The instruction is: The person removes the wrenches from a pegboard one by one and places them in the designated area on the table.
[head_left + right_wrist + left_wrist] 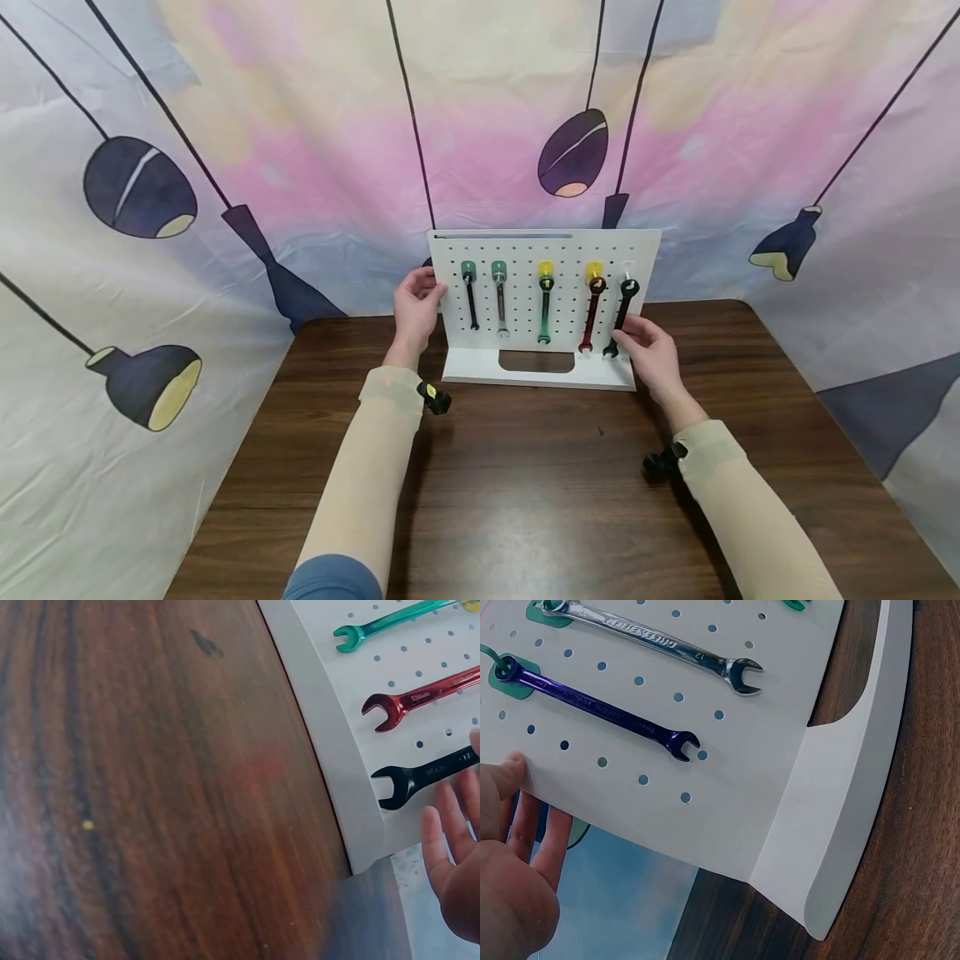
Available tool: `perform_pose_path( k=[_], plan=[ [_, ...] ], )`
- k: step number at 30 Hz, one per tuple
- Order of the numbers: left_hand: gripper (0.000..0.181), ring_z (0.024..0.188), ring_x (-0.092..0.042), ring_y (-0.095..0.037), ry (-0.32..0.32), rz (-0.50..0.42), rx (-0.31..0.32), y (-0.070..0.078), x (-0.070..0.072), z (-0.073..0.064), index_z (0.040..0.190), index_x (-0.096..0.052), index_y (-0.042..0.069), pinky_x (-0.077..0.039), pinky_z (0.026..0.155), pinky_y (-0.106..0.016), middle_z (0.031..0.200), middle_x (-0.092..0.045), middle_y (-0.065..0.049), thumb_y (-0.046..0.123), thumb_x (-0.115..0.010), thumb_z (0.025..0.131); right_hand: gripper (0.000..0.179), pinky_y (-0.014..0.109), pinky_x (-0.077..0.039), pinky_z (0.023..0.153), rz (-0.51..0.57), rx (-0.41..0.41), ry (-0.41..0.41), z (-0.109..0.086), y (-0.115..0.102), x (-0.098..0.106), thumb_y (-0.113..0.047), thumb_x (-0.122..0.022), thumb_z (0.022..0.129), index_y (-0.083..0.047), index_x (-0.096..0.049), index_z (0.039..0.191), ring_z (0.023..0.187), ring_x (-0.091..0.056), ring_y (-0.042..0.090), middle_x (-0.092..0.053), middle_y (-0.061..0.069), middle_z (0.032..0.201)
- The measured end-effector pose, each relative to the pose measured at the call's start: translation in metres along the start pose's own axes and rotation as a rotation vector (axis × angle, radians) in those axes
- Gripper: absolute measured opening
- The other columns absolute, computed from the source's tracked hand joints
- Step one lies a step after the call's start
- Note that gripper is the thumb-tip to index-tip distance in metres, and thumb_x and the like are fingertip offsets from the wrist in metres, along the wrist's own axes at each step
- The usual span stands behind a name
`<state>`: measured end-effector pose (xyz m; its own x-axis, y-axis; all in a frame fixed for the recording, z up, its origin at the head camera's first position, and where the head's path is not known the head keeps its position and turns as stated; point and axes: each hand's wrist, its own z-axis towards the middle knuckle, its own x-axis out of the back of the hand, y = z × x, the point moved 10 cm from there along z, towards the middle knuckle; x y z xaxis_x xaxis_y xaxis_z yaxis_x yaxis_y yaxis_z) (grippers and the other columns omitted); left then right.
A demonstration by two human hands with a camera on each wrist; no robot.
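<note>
- On my head view, the white pegboard [522, 315] stands upright near the far edge of the wooden table [510, 475], a printed cloth [315, 100] behind it. My two hands are apart: the left hand [415, 318] at the board's left edge, the right hand [654, 354] low on its right side by the black wrench [621, 315].
- I judge that uneven force from the two sides could twist the board or tip it backward, and the wrenches would swing on their hooks.
- On the left wrist view, my thumb [508, 772] lies on the board's front and the fingers [553, 844] go behind, pinching the edge. The purple wrench [592, 709] and chrome wrench [652, 640] hang nearby; a jerk there could bounce the purple one off its green hook [521, 690].
- On the right wrist view, the black wrench's shaft lies between my thumb and fingers, in front of the board. I cannot tell whether they pinch it or merely touch it. Lifting carelessly could unhook it, and a sideways nudge could knock the neighbouring red wrench [435, 690]; the green wrench [401, 620] seems safer, farther from the hand.
</note>
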<state>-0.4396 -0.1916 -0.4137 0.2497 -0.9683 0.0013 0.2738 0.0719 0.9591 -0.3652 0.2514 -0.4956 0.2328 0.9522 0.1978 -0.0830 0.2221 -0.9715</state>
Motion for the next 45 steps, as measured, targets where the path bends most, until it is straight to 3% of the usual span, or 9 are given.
perform_pose_path(
  k=[18,27,36,45],
  plan=[
    [0.027,0.093,-0.064,-0.015,-0.002,-0.015,-0.001,0.0,0.0,-0.001,0.126,-0.07,0.004,-0.052,0.077,-0.028,0.106,-0.07,-0.003,0.003,-0.077,0.099,0.041,0.021,-0.048,0.083,-0.052,-0.023,0.014,-0.001,0.008,-0.003,-0.026,-0.073,0.105,0.002,-0.069,0.135,0.102,-0.06,0.012,-0.068,0.021,0.13],
    [0.027,0.093,-0.064,-0.015,0.0,-0.016,-0.005,0.0,-0.001,-0.001,0.125,-0.07,0.004,-0.053,0.077,-0.028,0.108,-0.071,-0.005,0.003,-0.076,0.099,0.047,0.022,-0.048,0.084,-0.066,-0.026,0.002,-0.002,0.011,-0.004,-0.033,-0.07,0.107,0.001,-0.067,0.138,0.106,-0.059,0.014,-0.067,0.021,0.133],
    [0.026,0.092,-0.064,-0.014,0.004,-0.012,-0.01,0.0,-0.001,-0.001,0.125,-0.071,0.004,-0.052,0.077,-0.027,0.106,-0.071,-0.004,0.002,-0.076,0.1,0.044,0.022,-0.049,0.086,-0.039,-0.041,0.015,-0.005,0.01,-0.001,-0.031,-0.071,0.106,0.003,-0.067,0.135,0.103,-0.059,0.009,-0.067,0.017,0.129],
    [0.026,0.092,-0.064,-0.014,0.004,-0.018,-0.015,0.0,-0.001,-0.002,0.125,-0.07,0.003,-0.052,0.077,-0.027,0.106,-0.07,-0.004,0.002,-0.077,0.099,0.05,0.019,-0.048,0.089,-0.045,-0.057,0.007,-0.017,0.011,0.004,-0.034,-0.07,0.106,0.003,-0.064,0.139,0.109,-0.058,0.006,-0.064,0.016,0.135]
  ],
)
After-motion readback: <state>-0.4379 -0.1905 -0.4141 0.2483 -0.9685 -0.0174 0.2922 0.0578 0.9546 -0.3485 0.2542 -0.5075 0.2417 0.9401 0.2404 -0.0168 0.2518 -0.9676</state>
